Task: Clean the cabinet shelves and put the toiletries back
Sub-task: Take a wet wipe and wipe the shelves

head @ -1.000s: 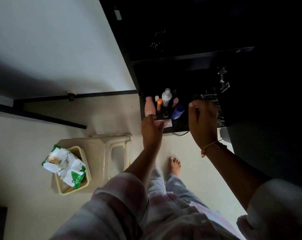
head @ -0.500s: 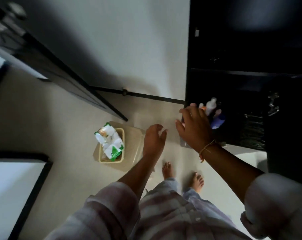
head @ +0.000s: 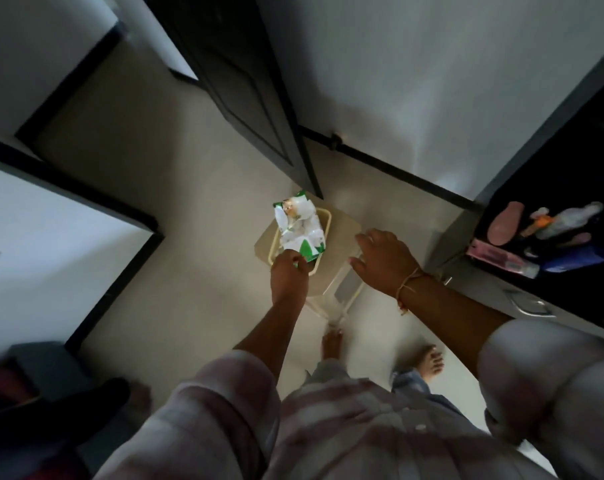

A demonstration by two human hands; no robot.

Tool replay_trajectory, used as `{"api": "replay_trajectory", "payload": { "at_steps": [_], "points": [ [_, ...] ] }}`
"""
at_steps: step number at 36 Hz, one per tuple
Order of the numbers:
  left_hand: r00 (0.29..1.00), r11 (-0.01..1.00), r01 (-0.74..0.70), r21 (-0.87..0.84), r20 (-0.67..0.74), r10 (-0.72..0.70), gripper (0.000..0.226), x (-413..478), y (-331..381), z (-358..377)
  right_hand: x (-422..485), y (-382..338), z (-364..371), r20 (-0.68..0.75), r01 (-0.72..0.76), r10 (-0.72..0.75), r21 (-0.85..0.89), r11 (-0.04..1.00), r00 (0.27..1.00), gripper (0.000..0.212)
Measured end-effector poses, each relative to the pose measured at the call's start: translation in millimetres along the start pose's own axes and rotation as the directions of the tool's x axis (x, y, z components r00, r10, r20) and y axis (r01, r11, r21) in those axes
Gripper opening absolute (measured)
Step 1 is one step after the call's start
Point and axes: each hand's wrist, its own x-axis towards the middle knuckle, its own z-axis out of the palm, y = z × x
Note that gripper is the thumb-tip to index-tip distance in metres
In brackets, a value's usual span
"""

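Observation:
A white and green pack of wipes (head: pixel 300 230) lies across a small cream basket (head: pixel 324 216) on a cream plastic stool (head: pixel 342 233). My left hand (head: pixel 288 277) pinches the near corner of the pack. My right hand (head: pixel 385 259) hovers over the stool's right side with fingers spread, holding nothing. At the right, the dark cabinet shelf (head: pixel 567 289) holds toiletries: a pink bottle (head: pixel 504 223), a clear bottle (head: pixel 570 214), an orange-capped item (head: pixel 539 225), a pink tube (head: pixel 497 258) and a blue bottle (head: pixel 577 259).
A dark door (head: pixel 238 84) stands open behind the stool. White walls with black skirting run at left and back. My bare feet (head: pixel 331 344) stand on the pale floor just in front of the stool. Dark objects lie at the lower left.
My view has swung left, away from the cabinet. My left hand dropped onto the wipes pack and took hold of its corner. My right hand left the shelf and moved over the stool.

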Motion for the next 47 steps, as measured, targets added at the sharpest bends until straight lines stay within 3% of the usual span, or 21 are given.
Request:
{"api": "replay_trajectory", "payload": {
  "at_steps": [5, 14, 23, 37, 47],
  "points": [
    [0.999, 0.998, -0.029, 0.047, 0.015, 0.028, 0.03, 28.6, -31.0, -5.7, 28.4, -36.2, 23.2, 0.081, -0.022, 0.022, 0.004, 1.0, 0.997, 0.058],
    [0.979, 0.999, -0.034, -0.026, 0.202, 0.039, 0.038, 107.3, -64.4, 23.9, 79.2, -74.1, 65.8, 0.16, -0.121, 0.113, 0.038, 0.992, 0.981, 0.059],
    [0.934, 0.98, -0.159, 0.121, 0.34, 0.11, 0.037, 161.0, -83.6, 61.8, 116.3, -78.3, 97.7, 0.263, -0.191, 0.168, 0.065, 0.979, 0.95, 0.065],
    [0.927, 0.894, -0.28, 0.35, 0.341, 0.157, 0.036, 191.4, -94.6, 99.9, 157.1, -70.2, 133.9, 0.387, -0.208, 0.167, 0.066, 0.976, 0.907, 0.061],
    [0.966, 0.941, -0.203, 0.271, 0.21, 0.148, 0.027, 195.8, -95.5, 109.9, 162.2, -63.5, 148.5, 0.45, -0.217, 0.156, 0.087, 0.972, 0.879, 0.06]
  ]
}}
